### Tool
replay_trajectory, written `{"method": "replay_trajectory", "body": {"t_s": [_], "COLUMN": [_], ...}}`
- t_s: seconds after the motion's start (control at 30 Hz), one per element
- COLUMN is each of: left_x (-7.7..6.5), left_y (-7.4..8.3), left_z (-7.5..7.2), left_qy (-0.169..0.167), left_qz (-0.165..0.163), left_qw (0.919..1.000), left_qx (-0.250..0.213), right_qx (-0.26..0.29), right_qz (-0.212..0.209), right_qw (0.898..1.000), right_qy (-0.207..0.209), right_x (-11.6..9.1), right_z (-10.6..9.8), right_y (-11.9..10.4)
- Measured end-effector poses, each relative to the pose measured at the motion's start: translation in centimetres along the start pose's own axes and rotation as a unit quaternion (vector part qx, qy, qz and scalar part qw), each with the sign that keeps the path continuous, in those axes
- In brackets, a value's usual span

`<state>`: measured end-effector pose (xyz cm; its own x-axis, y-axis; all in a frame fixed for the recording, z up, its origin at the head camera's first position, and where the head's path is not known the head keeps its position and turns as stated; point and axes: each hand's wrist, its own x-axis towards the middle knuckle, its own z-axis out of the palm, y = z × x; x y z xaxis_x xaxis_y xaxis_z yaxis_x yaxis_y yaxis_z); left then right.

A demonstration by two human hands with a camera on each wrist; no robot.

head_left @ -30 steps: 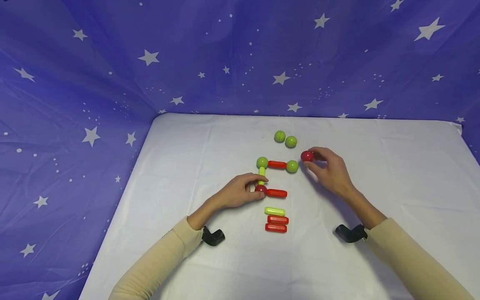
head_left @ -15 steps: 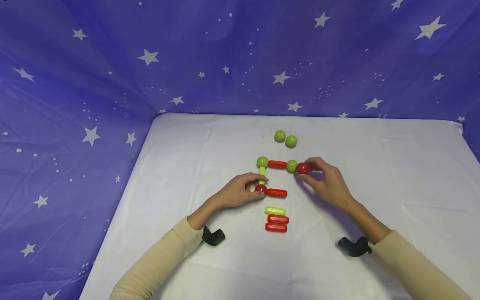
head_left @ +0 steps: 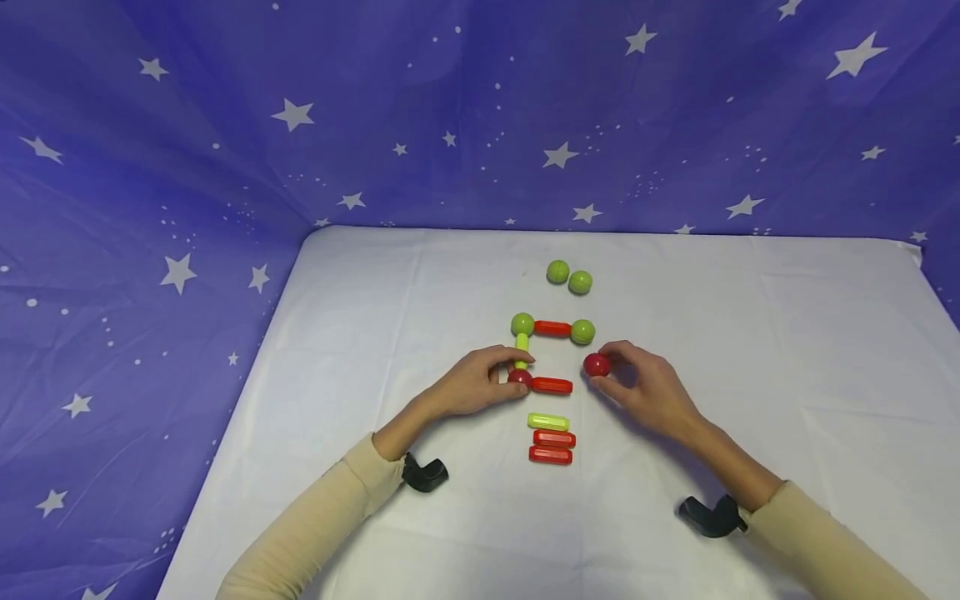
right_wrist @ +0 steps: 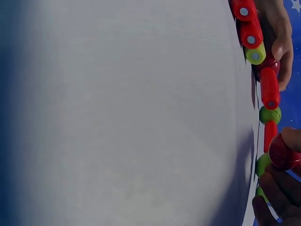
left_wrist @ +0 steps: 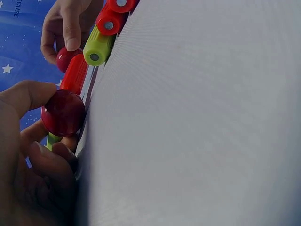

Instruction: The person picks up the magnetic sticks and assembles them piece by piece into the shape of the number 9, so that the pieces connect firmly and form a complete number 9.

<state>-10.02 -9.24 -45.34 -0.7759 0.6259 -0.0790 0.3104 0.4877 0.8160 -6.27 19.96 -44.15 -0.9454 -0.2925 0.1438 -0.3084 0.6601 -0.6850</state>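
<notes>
"Sticks (head_left: 552,438) are lying nearest us, two red and one yellow-green, side by side on the white worktop (head_left: 480,533). What's happening just past them?"

"The left hand (head_left: 474,382) is pinching a red ball (left_wrist: 66,113). Its grip is clamping that ball, and a near red bar (head_left: 552,386) is sticking out from it to the right."

"And the right hand (head_left: 647,385)?"

"Its grip is pinching a second red ball (head_left: 597,365). That ball is staying apart from the bar's bare end, but it's near."

"What could be going wrong there?"

"I'm thinking a crooked push could be knocking the bar off. A loose pinch could be letting the second red ball slip, because it's round and smooth. Then it's rolling away!"

"What's waiting farther back?"

"A yellow-green bar (head_left: 522,346) is leading to a corner green ball (head_left: 522,325). A far red bar (head_left: 552,329) is joining that to an end green ball (head_left: 582,332). If the left hand is wobbling, that row could be twisting."

"And farthest?"

"A loose green ball (head_left: 558,272) is sitting close to its twin (head_left: 581,282). Nothing is holding them, so a bump could be sending them rolling."
</notes>
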Motion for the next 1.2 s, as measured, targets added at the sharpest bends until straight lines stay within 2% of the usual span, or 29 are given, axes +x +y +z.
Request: {"method": "replay_trajectory", "body": {"t_s": [0.4, 1.2], "left_x": [0.1, 0.1], "left_y": [0.1, -0.2], "left_z": [0.0, 0.1], "left_qy": [0.007, 0.006], "left_qz": [0.01, -0.003], "left_qw": [0.9999, 1.0], "left_qx": [0.009, 0.001], "right_qx": [-0.02, -0.046], "right_qz": [-0.025, -0.053], "right_qw": [0.999, 0.996], "right_qy": [-0.027, -0.05], "right_x": [-0.8, -1.0], "right_z": [0.3, 1.1], "right_y": [-0.5, -0.6]}}
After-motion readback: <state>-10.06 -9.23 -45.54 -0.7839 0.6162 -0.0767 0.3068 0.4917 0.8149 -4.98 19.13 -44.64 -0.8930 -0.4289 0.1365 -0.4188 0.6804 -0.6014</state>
